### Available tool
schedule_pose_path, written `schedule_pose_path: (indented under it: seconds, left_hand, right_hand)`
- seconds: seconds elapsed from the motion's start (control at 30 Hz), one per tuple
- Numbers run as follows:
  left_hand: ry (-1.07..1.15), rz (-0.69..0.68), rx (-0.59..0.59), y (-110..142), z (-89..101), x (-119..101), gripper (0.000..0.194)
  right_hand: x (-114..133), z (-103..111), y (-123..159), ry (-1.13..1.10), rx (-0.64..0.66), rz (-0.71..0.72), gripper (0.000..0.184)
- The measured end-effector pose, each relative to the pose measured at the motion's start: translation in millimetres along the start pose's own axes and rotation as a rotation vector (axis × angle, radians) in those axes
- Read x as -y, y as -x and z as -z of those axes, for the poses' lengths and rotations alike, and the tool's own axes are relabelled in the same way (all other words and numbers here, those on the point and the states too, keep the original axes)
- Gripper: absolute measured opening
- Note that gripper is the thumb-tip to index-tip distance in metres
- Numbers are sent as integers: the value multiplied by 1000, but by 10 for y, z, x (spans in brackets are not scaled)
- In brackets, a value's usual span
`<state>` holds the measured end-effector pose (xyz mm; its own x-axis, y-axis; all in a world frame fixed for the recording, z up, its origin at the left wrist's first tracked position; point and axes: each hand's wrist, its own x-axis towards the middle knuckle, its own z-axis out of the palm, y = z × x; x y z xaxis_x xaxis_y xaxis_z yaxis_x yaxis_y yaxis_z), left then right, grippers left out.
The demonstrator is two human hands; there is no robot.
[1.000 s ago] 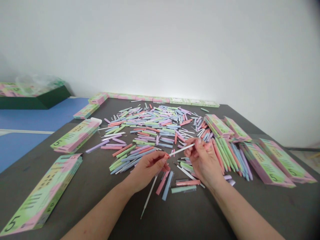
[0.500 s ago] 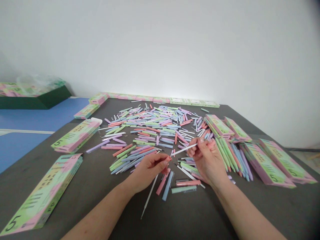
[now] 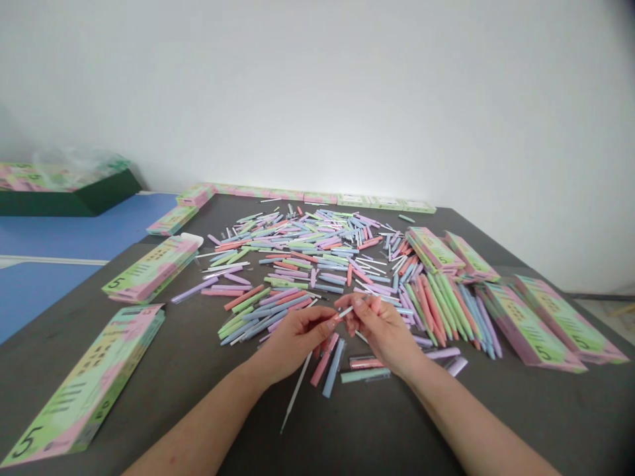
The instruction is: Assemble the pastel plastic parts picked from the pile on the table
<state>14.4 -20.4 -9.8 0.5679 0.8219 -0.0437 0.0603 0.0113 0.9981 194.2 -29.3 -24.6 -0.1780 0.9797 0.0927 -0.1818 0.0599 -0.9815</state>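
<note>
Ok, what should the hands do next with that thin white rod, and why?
I'd guess: gently push the thin white rod toward the left hand. The right hand seems to pinch it, and its end appears to meet a small pink piece at the left fingertips.

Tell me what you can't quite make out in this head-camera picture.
All from the head view:
Both ends of the thin white rod: hidden by the fingers of the left hand and right hand.
Lower pieces of the pastel pile: hidden by pieces on top.
Print on the boxes along the far table edge: too small.
Dark green box: cut off by the left edge; its contents blurred under clear plastic.
</note>
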Motion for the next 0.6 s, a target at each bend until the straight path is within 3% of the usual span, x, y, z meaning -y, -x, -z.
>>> schedule_pose_path:
  seconds: [0.4, 0.6]
  left_hand:
    - [6, 7, -17, -7, -7, 15, 30]
    - [-30, -6, -24, -7, 11, -48, 31]
  right_hand:
    - [1, -22, -3, 19, 22, -7, 29]
    - [157, -43, -18, -202, -53, -28, 27]
